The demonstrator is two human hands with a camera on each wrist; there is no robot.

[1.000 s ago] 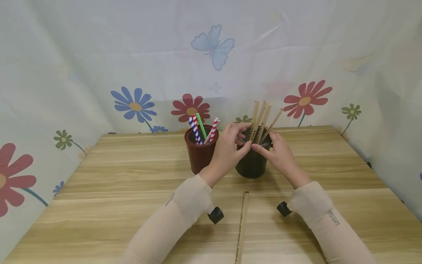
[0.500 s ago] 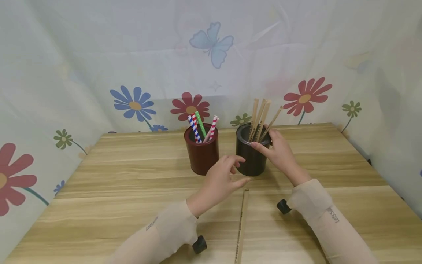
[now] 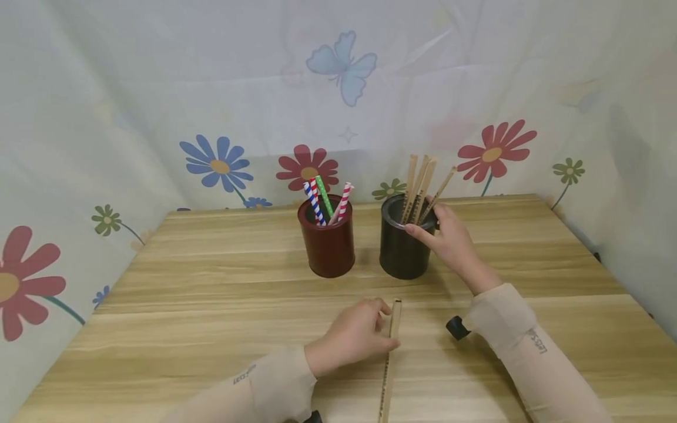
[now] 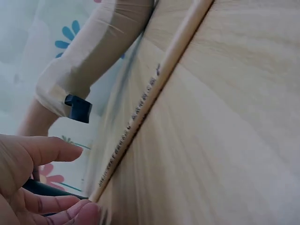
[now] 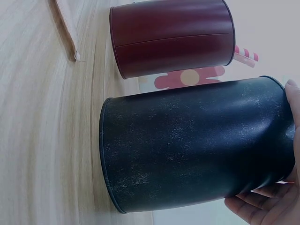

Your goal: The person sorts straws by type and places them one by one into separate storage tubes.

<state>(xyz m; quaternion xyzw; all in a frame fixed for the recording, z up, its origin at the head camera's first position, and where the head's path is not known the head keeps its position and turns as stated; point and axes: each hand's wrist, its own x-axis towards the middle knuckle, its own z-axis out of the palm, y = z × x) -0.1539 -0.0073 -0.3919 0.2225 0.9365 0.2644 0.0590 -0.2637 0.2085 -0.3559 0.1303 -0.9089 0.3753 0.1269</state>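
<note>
On the table lies a long brown paper-wrapped stick (image 3: 388, 376) with a line of small print. My left hand (image 3: 351, 335) is low over its far end, thumb and fingers apart on either side. In the left wrist view the fingertips are at the tip of the stick (image 4: 140, 108), and the thumb is clear of it. My right hand (image 3: 455, 244) grips the black cylindrical cup (image 3: 404, 249) by its rim, thumb in front and fingers round the right side. Several similar brown sticks (image 3: 420, 188) stand in that cup. Their lower ends are hidden.
Left of the black cup stands a dark red cup (image 3: 329, 249) with several patterned straws (image 3: 322, 200), striped and green dotted. The wood-grain table (image 3: 211, 294) ends at a flower-printed curtain (image 3: 238, 88).
My left hand has left the brown sticks in the black cup and come down toward me to the stick on the table. My right hand stays at the cup.
</note>
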